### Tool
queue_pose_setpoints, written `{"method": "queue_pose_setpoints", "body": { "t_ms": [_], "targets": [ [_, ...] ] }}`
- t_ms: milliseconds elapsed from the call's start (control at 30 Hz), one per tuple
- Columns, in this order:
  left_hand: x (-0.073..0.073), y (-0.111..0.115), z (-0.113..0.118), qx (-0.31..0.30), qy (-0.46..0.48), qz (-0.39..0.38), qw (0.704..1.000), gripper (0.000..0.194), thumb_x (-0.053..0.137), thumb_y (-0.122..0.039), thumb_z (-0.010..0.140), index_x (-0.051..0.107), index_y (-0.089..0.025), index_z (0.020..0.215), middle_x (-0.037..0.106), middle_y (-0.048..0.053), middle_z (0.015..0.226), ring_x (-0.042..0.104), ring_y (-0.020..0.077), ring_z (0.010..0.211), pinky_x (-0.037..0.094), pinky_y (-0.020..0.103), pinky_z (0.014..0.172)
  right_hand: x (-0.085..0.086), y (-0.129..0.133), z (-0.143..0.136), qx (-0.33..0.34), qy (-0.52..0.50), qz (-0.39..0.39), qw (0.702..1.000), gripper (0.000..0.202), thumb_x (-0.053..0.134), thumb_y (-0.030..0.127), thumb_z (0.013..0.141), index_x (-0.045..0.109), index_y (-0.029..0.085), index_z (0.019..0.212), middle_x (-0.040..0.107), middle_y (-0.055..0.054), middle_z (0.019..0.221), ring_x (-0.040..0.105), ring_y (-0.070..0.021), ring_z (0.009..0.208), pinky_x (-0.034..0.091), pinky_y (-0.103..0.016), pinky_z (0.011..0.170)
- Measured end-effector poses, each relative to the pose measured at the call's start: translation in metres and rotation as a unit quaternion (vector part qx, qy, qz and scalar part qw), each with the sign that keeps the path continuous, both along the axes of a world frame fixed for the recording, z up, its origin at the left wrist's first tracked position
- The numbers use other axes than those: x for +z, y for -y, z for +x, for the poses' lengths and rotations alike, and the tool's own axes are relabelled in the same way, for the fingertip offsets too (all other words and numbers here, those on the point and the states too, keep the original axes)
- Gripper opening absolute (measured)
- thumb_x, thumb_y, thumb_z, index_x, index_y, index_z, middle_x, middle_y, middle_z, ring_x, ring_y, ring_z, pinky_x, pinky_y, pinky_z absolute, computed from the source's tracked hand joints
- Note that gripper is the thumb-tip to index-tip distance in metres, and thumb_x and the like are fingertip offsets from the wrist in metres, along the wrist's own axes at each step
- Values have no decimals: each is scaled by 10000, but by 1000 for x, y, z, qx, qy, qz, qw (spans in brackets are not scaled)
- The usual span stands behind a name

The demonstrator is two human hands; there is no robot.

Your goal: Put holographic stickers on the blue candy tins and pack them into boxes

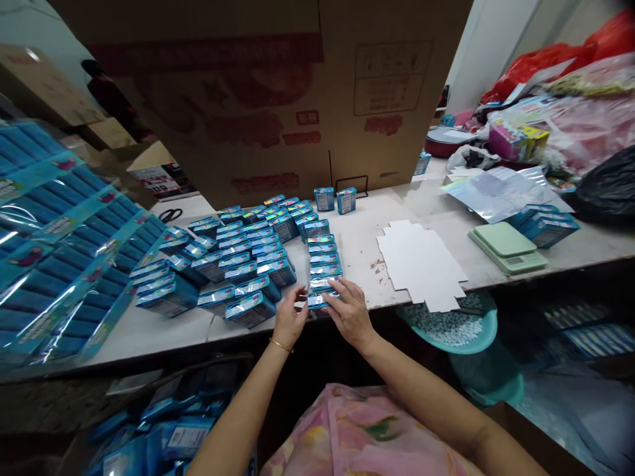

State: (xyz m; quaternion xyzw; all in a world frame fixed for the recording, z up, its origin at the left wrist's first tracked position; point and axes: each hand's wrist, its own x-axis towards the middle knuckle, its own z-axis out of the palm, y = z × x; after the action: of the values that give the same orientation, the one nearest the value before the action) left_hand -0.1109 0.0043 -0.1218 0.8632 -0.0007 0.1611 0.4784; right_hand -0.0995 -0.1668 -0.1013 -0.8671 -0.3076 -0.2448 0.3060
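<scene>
A row of small blue boxes (324, 259) stands close together near the table's front edge. At the near end of that row, my left hand (290, 320) has its fingers curled against the left side of the closest blue box (316, 301). My right hand (351, 312) grips the same box from the right, thumb and fingers over its top and side. A larger group of similar blue boxes (253, 248) fills the table to the left. Two single boxes (346, 200) stand upright behind the row.
A large cardboard carton (278, 99) rises behind the table. To the right lie a white cut-out card (419, 264) and a green scale (508, 246). Wrapped display packs (74, 244) lean at left, near black scissors (170, 215). Below the edge sits a turquoise basin (489, 324) of small pale pieces.
</scene>
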Motion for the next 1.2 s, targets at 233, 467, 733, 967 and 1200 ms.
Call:
{"method": "queue_pose_setpoints", "body": {
  "t_ms": [233,467,733,967,1200],
  "targets": [
    [-9,-1,-5,-7,-9,43,999,364,540,-215,683,472,-182,1040,594,56,953,583,146,779,480,239,577,3,0,-5,-7,12,-30,999,403,460,288,833,437,196,1224,439,-64,1275,292,-210,1230,236,-410,1005],
    [-3,4,1,35,32,33,998,219,480,-241,748,544,-162,942,608,43,839,571,122,704,462,219,569,1,-7,4,-21,-48,4,999,549,567,325,755,388,186,1256,389,-81,1307,296,-232,1223,253,-424,1003],
    [4,6,5,57,70,39,995,175,462,-273,777,593,-158,786,595,25,727,541,110,652,425,205,560,-4,-12,4,-27,-87,72,993,611,575,246,737,328,196,1294,329,-84,1338,256,-225,1249,273,-417,1019],
    [20,-22,7,93,58,26,994,167,437,-272,772,559,-163,743,553,5,650,524,112,610,430,230,591,-1,-16,15,-40,-95,112,988,611,559,208,742,307,196,1298,302,-78,1352,253,-206,1252,254,-392,1040],
    [-23,1,-8,22,-56,-16,998,462,553,-252,677,458,-159,1120,579,85,993,565,157,834,470,275,676,-28,11,14,-49,-142,148,977,770,627,265,688,210,188,1331,338,-121,1324,315,-231,1222,291,-427,1010]
  ]
}}
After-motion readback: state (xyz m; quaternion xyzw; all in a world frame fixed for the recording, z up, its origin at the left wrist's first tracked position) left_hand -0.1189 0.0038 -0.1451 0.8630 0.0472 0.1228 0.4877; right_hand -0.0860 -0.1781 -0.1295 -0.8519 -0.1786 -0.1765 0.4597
